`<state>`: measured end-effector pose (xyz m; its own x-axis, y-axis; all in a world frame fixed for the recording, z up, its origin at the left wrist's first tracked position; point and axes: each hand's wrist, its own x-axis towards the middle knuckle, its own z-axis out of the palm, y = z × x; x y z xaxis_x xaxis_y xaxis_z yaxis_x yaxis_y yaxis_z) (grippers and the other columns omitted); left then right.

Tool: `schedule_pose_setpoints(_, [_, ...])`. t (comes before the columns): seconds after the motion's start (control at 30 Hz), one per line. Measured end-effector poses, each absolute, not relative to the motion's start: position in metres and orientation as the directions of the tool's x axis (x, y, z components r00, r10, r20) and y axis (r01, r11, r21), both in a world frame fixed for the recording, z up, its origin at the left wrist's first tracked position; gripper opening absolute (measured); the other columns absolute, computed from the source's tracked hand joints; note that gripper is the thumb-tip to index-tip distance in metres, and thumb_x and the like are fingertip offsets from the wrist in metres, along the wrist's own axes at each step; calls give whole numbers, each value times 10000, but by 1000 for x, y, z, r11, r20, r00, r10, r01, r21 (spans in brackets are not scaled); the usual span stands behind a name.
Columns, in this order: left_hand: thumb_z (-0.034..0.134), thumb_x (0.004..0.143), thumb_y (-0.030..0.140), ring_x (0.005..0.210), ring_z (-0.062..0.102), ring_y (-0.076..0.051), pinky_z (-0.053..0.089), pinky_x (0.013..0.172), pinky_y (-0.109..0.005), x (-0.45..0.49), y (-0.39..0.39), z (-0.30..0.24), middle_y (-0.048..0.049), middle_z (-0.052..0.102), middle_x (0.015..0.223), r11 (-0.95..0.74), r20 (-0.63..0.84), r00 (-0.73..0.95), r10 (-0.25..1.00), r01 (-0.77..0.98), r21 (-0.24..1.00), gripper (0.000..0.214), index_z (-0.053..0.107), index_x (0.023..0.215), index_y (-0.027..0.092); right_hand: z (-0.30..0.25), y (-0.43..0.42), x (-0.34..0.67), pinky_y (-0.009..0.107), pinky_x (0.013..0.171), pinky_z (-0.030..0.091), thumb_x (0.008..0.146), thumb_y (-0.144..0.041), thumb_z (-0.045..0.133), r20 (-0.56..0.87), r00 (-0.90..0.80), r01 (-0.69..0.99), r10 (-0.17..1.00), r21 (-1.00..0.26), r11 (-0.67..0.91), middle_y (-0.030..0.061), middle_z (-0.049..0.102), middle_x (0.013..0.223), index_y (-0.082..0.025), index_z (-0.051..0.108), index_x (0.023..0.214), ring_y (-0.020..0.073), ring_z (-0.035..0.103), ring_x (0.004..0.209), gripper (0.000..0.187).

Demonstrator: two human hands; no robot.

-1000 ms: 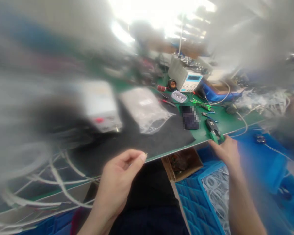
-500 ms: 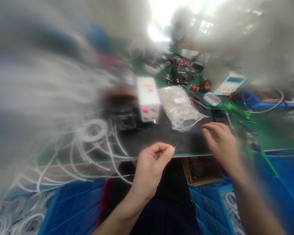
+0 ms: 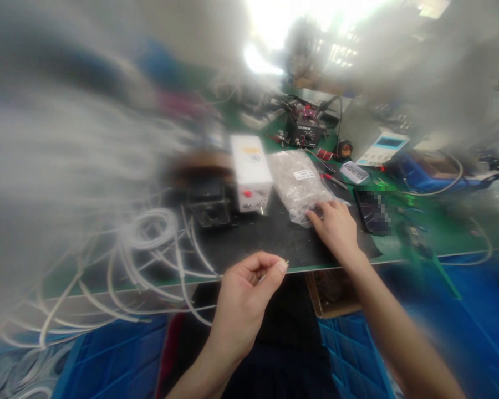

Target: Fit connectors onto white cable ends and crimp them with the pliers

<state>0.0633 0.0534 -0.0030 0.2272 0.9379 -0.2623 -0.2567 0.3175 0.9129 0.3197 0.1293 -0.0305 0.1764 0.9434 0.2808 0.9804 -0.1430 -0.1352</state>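
My left hand (image 3: 245, 299) is closed in a pinch just in front of the table edge. Between its thumb and forefinger pokes a tiny brass-coloured tip (image 3: 287, 262); the rest of that piece is hidden by the fingers. My right hand (image 3: 336, 228) rests over the near end of a clear zip bag (image 3: 296, 166) with a white label, its thumb and fingers slightly apart at the bag's mouth. The bag's contents look like many small pale pieces, too blurred to name. A white box (image 3: 251, 166) with a red button stands left of the bag.
Coiled white tubing or cable (image 3: 153, 228) spreads over the left of the table, with ends hanging past the edge. A phone (image 3: 372, 210) lies right of the bag. Behind stand a black control box (image 3: 305, 132) and a meter (image 3: 385, 147). Blue crates (image 3: 116, 354) sit below.
My right hand has moved left from beside the phone onto the mouth of the bag. The left hand keeps its pinch and sits slightly lower and further left in view.
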Motion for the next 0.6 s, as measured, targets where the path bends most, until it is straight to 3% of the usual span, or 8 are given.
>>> schedule_pose_setpoints(0.23, [825,945,363,709,579,-134,400,590,-225,63,51,0,-37,739,833,299,-245,219,944,-259,918,200,799,874,178,-29,136,313,422,896,500,1029,-391,634,293,257,937,921,-308,-164,146,780,1082,-225,847,1007,341,657,1076,270])
schedule_pose_setpoints(0.4, [814,963,358,739,578,-134,445,683,-227,60,51,3,-8,717,809,291,-233,228,945,-266,919,181,796,874,201,-14,112,307,457,943,498,989,-371,665,263,344,811,901,-568,-143,151,784,1098,-167,834,1117,310,667,989,294])
schedule_pose_setpoints(0.5, [806,972,350,757,579,-141,456,721,-236,59,51,4,-6,712,805,277,-213,252,944,-256,926,191,789,856,199,-1,79,296,374,747,531,1012,-447,669,135,338,647,931,-752,-126,99,796,948,-168,827,1166,227,653,772,355])
schedule_pose_setpoints(0.6, [797,981,341,752,575,-139,448,710,-236,59,50,5,-9,725,819,274,-206,279,938,-231,934,186,791,865,196,12,43,278,280,561,443,1037,-495,667,-7,284,458,959,-878,-142,63,789,884,-202,805,1225,152,570,623,375])
